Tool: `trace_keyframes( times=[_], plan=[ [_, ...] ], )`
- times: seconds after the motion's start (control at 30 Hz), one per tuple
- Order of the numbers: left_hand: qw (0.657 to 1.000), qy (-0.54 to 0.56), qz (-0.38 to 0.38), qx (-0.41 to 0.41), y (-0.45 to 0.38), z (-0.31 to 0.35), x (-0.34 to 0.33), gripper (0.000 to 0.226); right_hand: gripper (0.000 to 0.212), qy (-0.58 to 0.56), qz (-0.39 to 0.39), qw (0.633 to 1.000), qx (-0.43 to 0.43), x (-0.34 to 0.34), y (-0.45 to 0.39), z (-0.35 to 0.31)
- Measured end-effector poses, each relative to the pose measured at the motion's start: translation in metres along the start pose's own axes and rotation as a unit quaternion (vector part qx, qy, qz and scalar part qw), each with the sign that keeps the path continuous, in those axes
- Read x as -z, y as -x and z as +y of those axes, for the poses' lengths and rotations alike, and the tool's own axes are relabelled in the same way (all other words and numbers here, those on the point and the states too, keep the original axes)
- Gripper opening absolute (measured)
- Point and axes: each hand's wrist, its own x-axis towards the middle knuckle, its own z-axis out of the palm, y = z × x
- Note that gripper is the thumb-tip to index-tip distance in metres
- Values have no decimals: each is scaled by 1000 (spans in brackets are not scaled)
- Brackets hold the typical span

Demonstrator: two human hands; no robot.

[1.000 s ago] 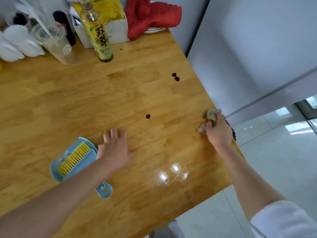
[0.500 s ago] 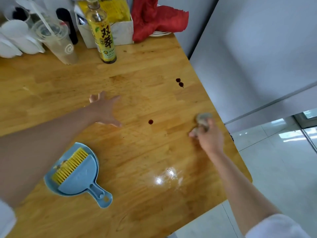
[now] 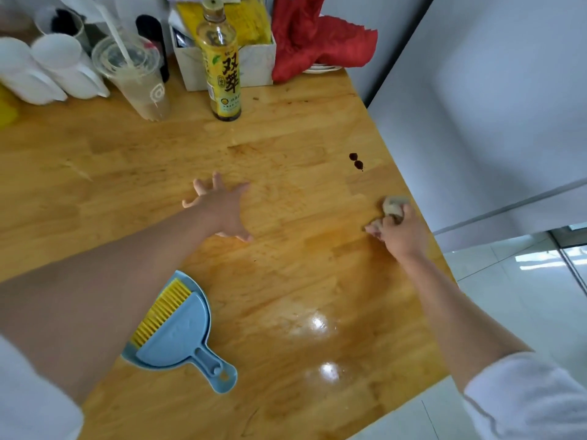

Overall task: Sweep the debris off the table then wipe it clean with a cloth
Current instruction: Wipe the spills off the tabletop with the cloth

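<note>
My right hand (image 3: pixel 401 233) presses a crumpled beige cloth (image 3: pixel 393 207) against the wooden table (image 3: pixel 286 281) near its right edge. Two dark red spots (image 3: pixel 356 161) lie on the wood beyond the cloth, apart from it. My left hand (image 3: pixel 222 207) rests flat with spread fingers on the middle of the table and holds nothing. A blue dustpan (image 3: pixel 181 338) with a yellow-bristled brush (image 3: pixel 160 312) nested in it lies near the front, partly under my left forearm.
Along the back stand a yellow-labelled bottle (image 3: pixel 222 65), a plastic cup with a straw (image 3: pixel 139 77), white cups (image 3: pixel 54 68), a white box (image 3: pixel 254 65) and a red cloth (image 3: pixel 317 42). A grey cabinet (image 3: pixel 476 106) borders the table's right side. Tiled floor (image 3: pixel 524 296) lies below.
My left hand left the dustpan and moved to the table's middle. My right hand slid the cloth leftwards and back; the dark spot in the middle is gone.
</note>
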Motion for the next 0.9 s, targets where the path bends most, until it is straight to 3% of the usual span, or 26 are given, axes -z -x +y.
trace_keyframes(
  times=[0.03, 0.07, 0.1, 0.17, 0.2, 0.27, 0.3, 0.37, 0.43, 0.47, 0.5, 0.53, 0.6, 0.63, 0.7, 0.73, 0.77, 0.83, 0.9],
  plan=[
    [1000, -2, 0, 0, 0, 1, 1, 125, 28, -44, 50, 994, -90, -1, -8, 0],
    [1000, -2, -1, 0, 1, 1, 1, 125, 29, -54, 72, 989, -115, -10, -7, -7],
    [1000, -3, 0, 1, 0, 1, 1, 125, 29, -56, 68, 993, -81, -27, 0, -18],
    [1000, -8, 0, 1, -1, 1, 1, 125, 29, -45, -10, 996, 78, -62, 35, -45],
    [1000, -10, 0, 1, -1, 1, 2, 125, 27, -6, -83, 977, 194, -77, 52, -51],
    [1000, -8, -3, 1, -1, 1, 2, 125, 26, 73, -213, 900, 374, -86, 78, -49],
    [1000, -7, -7, 1, -2, 1, 2, 125, 28, 83, -238, 879, 404, -78, 77, -40],
    [1000, -6, -10, 2, -2, 2, 3, 124, 29, 76, -203, 917, 335, -47, 54, -13],
    [1000, -6, -14, 3, -2, 2, 3, 124, 29, 48, -96, 983, 149, -10, 22, 16],
    [1000, -5, -16, 5, 0, 3, 4, 124, 29, 19, -22, 999, 31, 7, 12, 28],
    [1000, -6, -18, 5, 1, 3, 5, 124, 30, -16, 46, 997, -65, 14, 5, 40],
    [1000, -6, -18, 5, 1, 4, 5, 124, 30, -23, 92, 990, -107, 12, 8, 45],
    [1000, -4, -17, 4, 1, 4, 5, 123, 23, -22, 51, 998, -42, -6, 37, 38],
    [1000, -4, -16, 3, 1, 4, 5, 123, 23, -23, -16, 999, 40, -17, 59, 31],
    [1000, -5, -15, 2, 1, 4, 5, 123, 29, 36, -165, 960, 224, -29, 100, 35],
    [1000, -3, -14, 2, 1, 3, 4, 123, 32, 84, -181, 935, 293, -28, 107, 48],
    [1000, -2, -13, 1, 0, 3, 4, 123, 34, 101, -164, 932, 306, -21, 102, 63],
    [1000, -1, -12, -2, -1, 3, 4, 124, 34, 66, -73, 985, 142, 3, 79, 88],
    [1000, -4, -12, -4, -1, 2, 4, 124, 27, 16, 52, 994, -95, 26, 53, 103]
  ],
)
